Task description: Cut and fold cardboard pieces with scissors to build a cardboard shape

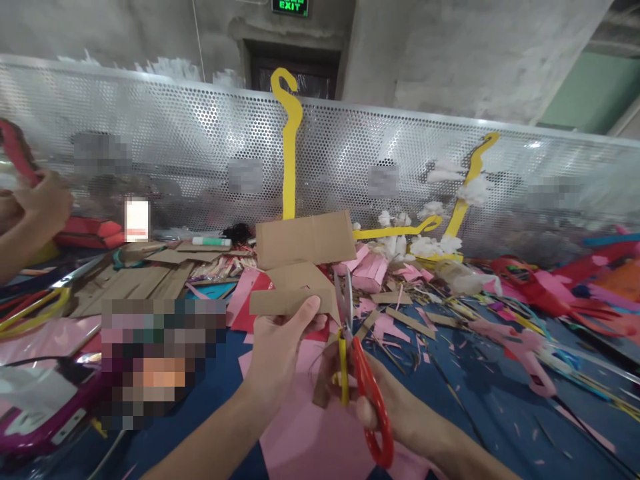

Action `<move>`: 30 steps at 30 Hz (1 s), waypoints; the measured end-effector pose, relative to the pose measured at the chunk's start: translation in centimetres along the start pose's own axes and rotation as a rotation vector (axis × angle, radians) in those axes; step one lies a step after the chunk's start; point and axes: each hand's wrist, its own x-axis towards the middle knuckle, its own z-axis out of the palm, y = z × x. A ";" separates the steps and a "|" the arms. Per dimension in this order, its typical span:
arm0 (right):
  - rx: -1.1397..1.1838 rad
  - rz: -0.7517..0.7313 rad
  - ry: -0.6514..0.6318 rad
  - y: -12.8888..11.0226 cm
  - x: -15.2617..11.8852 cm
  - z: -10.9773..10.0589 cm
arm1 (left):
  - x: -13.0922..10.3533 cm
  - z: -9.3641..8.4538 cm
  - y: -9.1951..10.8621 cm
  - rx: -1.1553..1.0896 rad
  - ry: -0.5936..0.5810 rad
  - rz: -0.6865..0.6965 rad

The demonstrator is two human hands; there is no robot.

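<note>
My left hand (pixel 283 350) pinches a strip of brown cardboard (pixel 285 301), thumb on top, with another cardboard piece just behind it. In my right hand (pixel 373 393) is a pair of scissors (pixel 348 303) with red and yellow handles; the blades point up and stand apart, at the right edge of the cardboard. A small cardboard scrap (pixel 321 389) hangs by my right hand. Beneath both hands lies pink paper (pixel 300 437). Beyond them a cardboard box shape (pixel 306 239) stands with a tall yellow hook-shaped piece (pixel 289 160) rising behind it.
At the left edge another person's hands (pixel 43 203) hold something red. A pink glue gun (pixel 525 347) lies right on the blue table (pixel 425 417). Cardboard scraps (pixel 135 283) and a glue stick (pixel 211 241) lie left. A perforated metal panel (pixel 200 127) spans the back.
</note>
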 end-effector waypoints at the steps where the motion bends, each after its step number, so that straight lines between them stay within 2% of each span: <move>1: -0.010 0.007 0.006 -0.2 -0.1 0.0 | 0.0 0.0 -0.1 0.002 -0.006 0.002; 7: 0.004 0.023 -0.023 -0.3 0.1 0.0 | 0.2 -0.2 -0.2 -0.015 -0.026 0.035; 16: 0.082 0.021 -0.041 1.7 0.2 -0.7 | 0.3 -0.3 -0.3 -0.045 -0.055 0.029; 25: 0.069 0.063 -0.067 -0.1 0.2 0.5 | -0.1 -0.2 -0.3 -0.021 -0.069 0.011; 30: 0.035 0.068 -0.047 0.3 0.2 0.3 | -0.1 -0.2 -0.5 -0.035 -0.061 -0.015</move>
